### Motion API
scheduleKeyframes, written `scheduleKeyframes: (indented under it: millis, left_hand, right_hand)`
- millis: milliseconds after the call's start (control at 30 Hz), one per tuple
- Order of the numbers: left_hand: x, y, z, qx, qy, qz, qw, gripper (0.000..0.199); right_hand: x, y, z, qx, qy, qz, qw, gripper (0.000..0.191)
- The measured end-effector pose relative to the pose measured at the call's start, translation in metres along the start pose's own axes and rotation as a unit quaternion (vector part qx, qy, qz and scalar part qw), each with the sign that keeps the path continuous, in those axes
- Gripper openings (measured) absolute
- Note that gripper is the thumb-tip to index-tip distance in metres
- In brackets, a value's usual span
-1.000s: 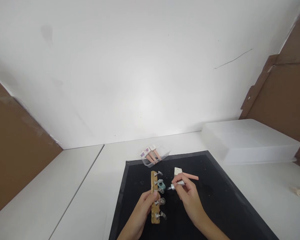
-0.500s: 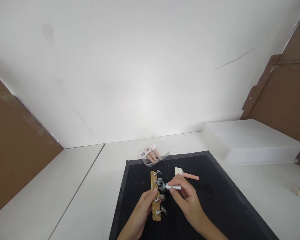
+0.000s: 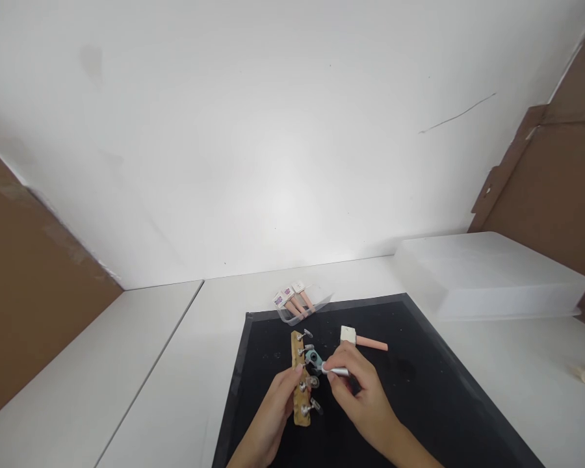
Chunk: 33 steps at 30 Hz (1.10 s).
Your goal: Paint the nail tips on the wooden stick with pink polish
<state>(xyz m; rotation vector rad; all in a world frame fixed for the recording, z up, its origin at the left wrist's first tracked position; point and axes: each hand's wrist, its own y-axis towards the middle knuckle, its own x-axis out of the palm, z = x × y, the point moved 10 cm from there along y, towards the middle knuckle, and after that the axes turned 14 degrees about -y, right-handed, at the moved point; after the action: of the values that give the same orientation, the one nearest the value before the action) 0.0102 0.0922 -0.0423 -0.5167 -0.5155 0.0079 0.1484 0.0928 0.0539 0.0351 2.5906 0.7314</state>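
Observation:
My left hand (image 3: 277, 403) grips a tan strip (image 3: 298, 377) by its side, thumb on top and the other fingers mostly hidden underneath. Several clear nail tips (image 3: 314, 382) stand out to the right from small metal holders along this strip. In a pinch, my right hand (image 3: 358, 383) has a silver-handled nail polish brush (image 3: 338, 371), its dark end near the strip's middle. Just beyond that brush end is a small teal bottle (image 3: 314, 358) with a dark round opening. Whether the brush touches a nail tip is too small to tell.
A white-bodied bottle with a pink handle (image 3: 372, 343) lies on the black mat (image 3: 419, 364) beyond my right hand. Several similar ones rest in a clear tray (image 3: 324, 297) at the mat's back edge. A translucent white bin (image 3: 507, 279) occupies the back right.
The silver brush handle has tilted, its outer end now lower and nearer my palm. The strip has shifted slightly left and away from me. More of the teal bottle shows.

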Motion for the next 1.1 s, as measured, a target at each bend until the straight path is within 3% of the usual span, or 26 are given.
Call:
scheduleKeyframes:
  millis: [267, 667, 900, 1100]
  left_hand:
    - [-0.001, 0.003, 0.000, 0.004, -0.021, -0.001, 1.000, 0.043]
    - [-0.004, 0.001, 0.000, 0.001, -0.026, 0.012, 1.000, 0.046]
    - [-0.004, 0.002, 0.000, 0.006, -0.018, 0.000, 1.000, 0.041]
    - [-0.002, 0.001, 0.001, 0.010, 0.000, -0.001, 1.000, 0.045]
  right_hand:
    - [0.002, -0.003, -0.001, -0.018, -0.036, 0.001, 0.999, 0.016]
    - [0.001, -0.002, 0.003, 0.008, -0.046, 0.001, 0.999, 0.014]
    - [-0.006, -0.002, 0.025, 0.103, 0.086, 0.035, 0.990, 0.010]
    - [0.010, -0.004, 0.033, 0.150, 0.234, -0.021, 0.960, 0.006]
